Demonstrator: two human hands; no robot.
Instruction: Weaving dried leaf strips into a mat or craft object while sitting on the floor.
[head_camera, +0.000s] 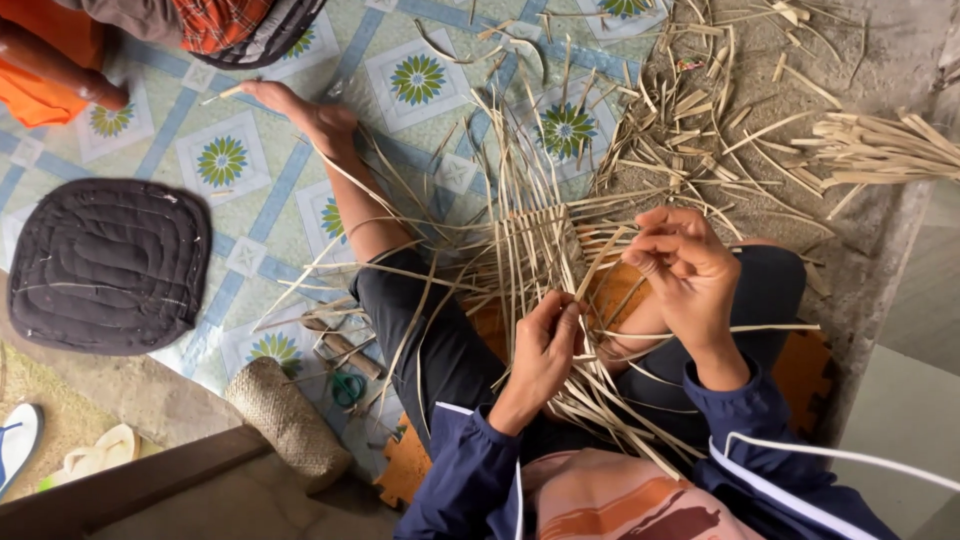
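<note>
Both hands on the half-woven strip mat (545, 250) over my lap.
L hand (545, 345) pinches one strip (600, 265); R hand (685, 270) fingers curled on others.

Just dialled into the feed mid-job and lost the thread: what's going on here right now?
A person sits on a patterned floor mat with one leg stretched out, weaving pale flat strips into a small woven panel that rests over the lap. The left hand pinches strips at the panel's near edge; the right hand pinches one strip beside it. More loose strips lie scattered and bundled on the ground beyond. A dark quilted cushion and a woven cylinder lie to the left.
</note>
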